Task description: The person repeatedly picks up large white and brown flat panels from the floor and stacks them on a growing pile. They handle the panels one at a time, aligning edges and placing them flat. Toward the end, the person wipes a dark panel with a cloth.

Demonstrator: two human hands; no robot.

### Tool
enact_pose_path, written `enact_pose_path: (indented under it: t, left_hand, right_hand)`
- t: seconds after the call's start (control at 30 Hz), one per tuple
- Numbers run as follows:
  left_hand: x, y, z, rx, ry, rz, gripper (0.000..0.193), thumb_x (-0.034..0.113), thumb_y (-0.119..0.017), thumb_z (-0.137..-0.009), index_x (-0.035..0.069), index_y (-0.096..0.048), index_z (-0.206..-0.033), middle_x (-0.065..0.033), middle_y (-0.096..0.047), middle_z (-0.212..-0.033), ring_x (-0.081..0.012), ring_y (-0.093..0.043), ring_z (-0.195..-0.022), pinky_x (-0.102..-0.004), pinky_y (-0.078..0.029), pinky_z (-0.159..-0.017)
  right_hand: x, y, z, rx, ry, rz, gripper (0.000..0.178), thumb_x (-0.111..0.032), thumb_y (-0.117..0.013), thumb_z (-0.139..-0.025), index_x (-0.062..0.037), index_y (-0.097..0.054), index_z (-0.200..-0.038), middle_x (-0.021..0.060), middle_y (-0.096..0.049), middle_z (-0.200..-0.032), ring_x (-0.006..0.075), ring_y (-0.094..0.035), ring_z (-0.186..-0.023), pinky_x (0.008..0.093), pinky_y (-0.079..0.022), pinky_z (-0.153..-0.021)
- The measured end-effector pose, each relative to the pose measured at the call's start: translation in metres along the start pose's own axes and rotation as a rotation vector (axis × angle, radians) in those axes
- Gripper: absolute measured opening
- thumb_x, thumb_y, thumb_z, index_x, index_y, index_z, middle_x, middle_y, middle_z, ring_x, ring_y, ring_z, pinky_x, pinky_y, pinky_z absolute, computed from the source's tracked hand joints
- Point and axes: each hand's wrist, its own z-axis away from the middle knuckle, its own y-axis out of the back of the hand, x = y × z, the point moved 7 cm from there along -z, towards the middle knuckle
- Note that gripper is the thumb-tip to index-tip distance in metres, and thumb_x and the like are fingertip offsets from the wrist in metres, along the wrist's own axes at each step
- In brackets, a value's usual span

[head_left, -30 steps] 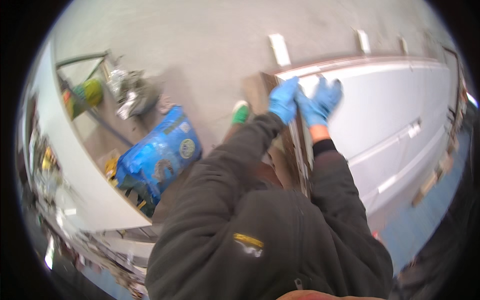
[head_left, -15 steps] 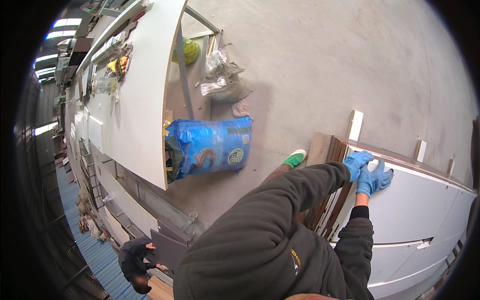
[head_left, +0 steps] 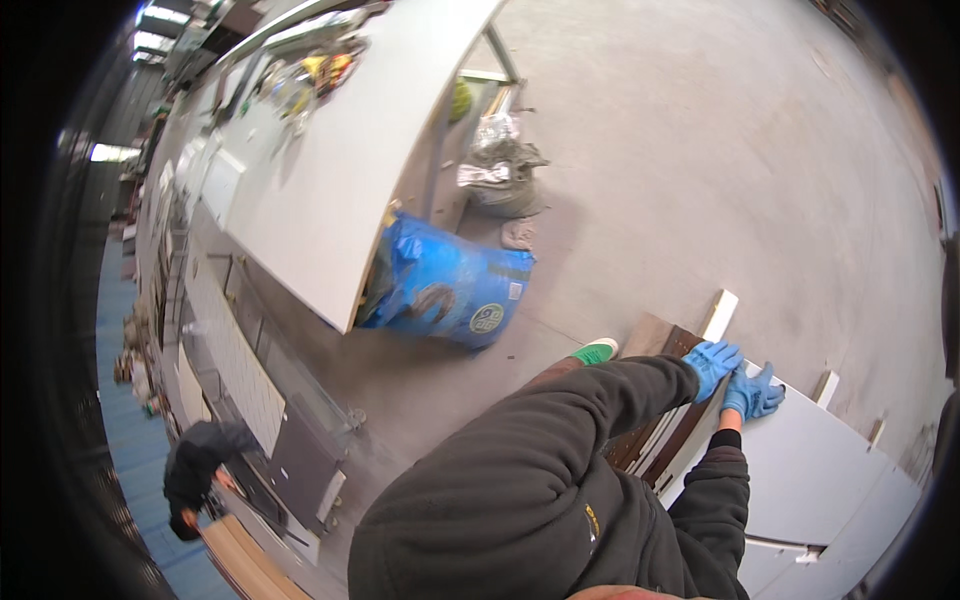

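My left hand (head_left: 712,366), in a blue glove, lies with fingers stretched over the near-left corner of a stack of boards. Just right of it, my right hand (head_left: 755,394), also blue-gloved, rests on the corner of the top white panel (head_left: 820,460), thumb apart from the fingers. Both hands are open, and the undersides of their fingers are hidden. Dark brown and white board edges (head_left: 660,440) show along the stack's left side, below my left forearm.
Pale blocks (head_left: 719,315) stick out from under the stack's far side. A blue sack (head_left: 450,285) lies beneath a long white table (head_left: 330,190), beside grey bags (head_left: 505,180). At lower left, a person in dark clothes (head_left: 200,470) bends over brown boards (head_left: 250,560).
My view has turned, so the stack and hands sit lower in it. The brown edge beyond the white panel no longer shows. The other person has bent lower.
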Motion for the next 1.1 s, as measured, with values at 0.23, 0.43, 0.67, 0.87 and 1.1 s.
enact_pose_path:
  t: [0.23, 0.43, 0.67, 0.87, 1.1]
  left_hand:
    - [-0.1, 0.072, 0.295, -0.303, 0.675, 0.226, 0.043, 0.02, -0.059, -0.091, 0.004, -0.061, -0.131, -0.0264, -0.067, -0.12, -0.0411, -0.067, -0.11, -0.0487, -0.053, -0.092]
    - [-0.153, 0.097, 0.679, -0.011, 1.507, 0.022, 0.061, 0.033, -0.061, -0.088, 0.009, -0.056, -0.144, -0.0255, -0.063, -0.135, -0.0401, -0.06, -0.127, -0.045, -0.047, -0.107]
    - [-0.154, 0.008, 0.864, 0.157, 1.655, 0.155, 0.033, 0.028, -0.055, -0.094, 0.004, -0.069, -0.111, -0.0201, -0.07, -0.117, -0.0376, -0.065, -0.113, -0.0454, -0.051, -0.095]
    - [-0.098, 0.046, 0.841, 0.654, 1.443, 0.383, 0.028, 0.029, -0.059, -0.095, 0.007, -0.072, -0.107, -0.0212, -0.071, -0.112, -0.0399, -0.066, -0.11, -0.047, -0.053, -0.091]
    - [-0.063, 0.091, 1.03, 0.902, 1.682, 0.536, 0.043, 0.03, -0.061, -0.093, 0.008, -0.063, -0.13, -0.021, -0.066, -0.127, -0.0383, -0.062, -0.122, -0.0432, -0.051, -0.101]
  right_hand:
    - [0.007, 0.007, 0.006, -0.135, 0.067, 0.038, 0.096, -0.078, -0.064, -0.077, -0.0316, -0.037, -0.157, 0.0281, -0.033, -0.158, 0.0437, -0.024, -0.15, 0.0562, -0.022, -0.12]
    - [0.02, 0.035, 0.072, 0.034, 0.253, -0.114, 0.084, -0.067, -0.061, -0.086, -0.0173, -0.046, -0.153, 0.0199, -0.035, -0.162, 0.0395, -0.028, -0.151, 0.0543, -0.028, -0.118]
    - [-0.065, 0.039, 0.307, -0.064, 1.273, -0.44, 0.032, -0.029, -0.064, -0.09, -0.0068, -0.073, -0.112, 0.0197, -0.065, -0.129, 0.0395, -0.053, -0.129, 0.0493, -0.039, -0.109]
    - [-0.13, 0.023, 0.531, -0.515, 1.822, -0.301, 0.023, -0.027, -0.064, -0.089, -0.0068, -0.075, -0.094, 0.0178, -0.072, -0.109, 0.0354, -0.065, -0.108, 0.0455, -0.05, -0.094]
    - [-0.212, 0.048, 0.75, -0.769, 1.931, 0.07, 0.044, -0.042, -0.061, -0.094, -0.0063, -0.075, -0.114, 0.0207, -0.073, -0.114, 0.041, -0.067, -0.11, 0.0469, -0.052, -0.096]
